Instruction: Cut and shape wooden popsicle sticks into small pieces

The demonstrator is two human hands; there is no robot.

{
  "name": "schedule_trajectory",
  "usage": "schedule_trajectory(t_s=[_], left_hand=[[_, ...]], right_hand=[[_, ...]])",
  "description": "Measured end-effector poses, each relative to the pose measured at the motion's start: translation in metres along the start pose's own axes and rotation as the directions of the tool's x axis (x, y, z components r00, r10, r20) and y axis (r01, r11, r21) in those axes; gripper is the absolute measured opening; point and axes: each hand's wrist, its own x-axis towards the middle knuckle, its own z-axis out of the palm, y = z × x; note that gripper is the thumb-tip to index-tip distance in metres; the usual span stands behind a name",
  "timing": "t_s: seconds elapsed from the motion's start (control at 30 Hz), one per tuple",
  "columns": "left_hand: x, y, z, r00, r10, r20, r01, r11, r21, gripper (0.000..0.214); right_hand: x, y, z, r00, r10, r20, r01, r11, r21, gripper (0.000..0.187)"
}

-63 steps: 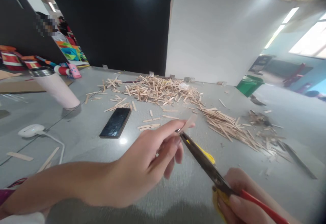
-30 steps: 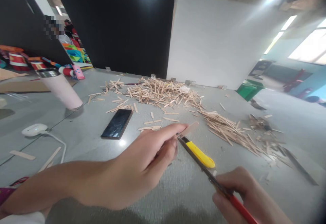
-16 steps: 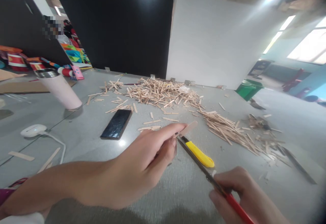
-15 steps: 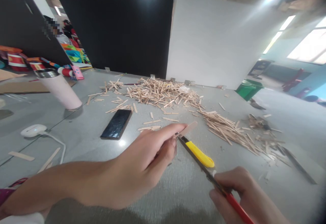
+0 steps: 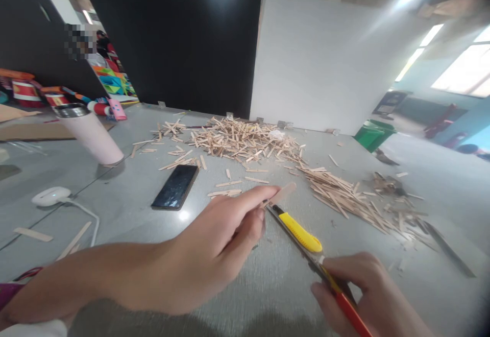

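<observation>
Head view: left grip point(image 5: 225, 240) tight on wooden stick point(image 5: 284, 193), right grip point(image 5: 362, 286) snug around scissors point(image 5: 337, 293)

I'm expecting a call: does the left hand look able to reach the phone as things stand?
Likely yes: nothing covers the phone, and it lies close to the left hand. That hand holds a stick, though, so it might need freeing first.

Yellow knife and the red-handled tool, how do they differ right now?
The yellow knife lies on the table; the red-handled tool is in the right hand. The knife's grip is bright yellow, while the tool shows slim dark metal ahead of its red handle. The tool looks longer than the knife. Both slant the same way across the view.
</observation>
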Motion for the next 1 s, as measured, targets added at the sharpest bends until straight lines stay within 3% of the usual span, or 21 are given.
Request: schedule_trajectory(t_s=[0.17,0.47,0.7,1.0], left_hand=[[0.001,-0.001,0.002,1.000,0.007,-0.004,-0.007,1.000,-0.011,0.025],[-0.003,-0.005,0.008,0.998,-0.066,-0.012,0.065,0.991,-0.118,0.035],[-0.003,-0.003,0.005,0.999,-0.035,-0.018,0.035,0.999,-0.002,0.031],[-0.008,-0.010,0.008,0.998,-0.031,-0.045,0.029,0.998,-0.051,0.034]], right_hand=[[0.006,0.000,0.000,0.995,-0.083,0.049,0.084,0.996,-0.028,0.038],[0.002,0.001,0.006,0.994,-0.100,0.049,0.102,0.994,-0.030,0.038],[0.008,0.001,0.004,0.991,-0.117,0.071,0.122,0.990,-0.076,0.039],[0.009,0.000,0.006,0.990,-0.119,0.073,0.125,0.989,-0.081,0.038]])
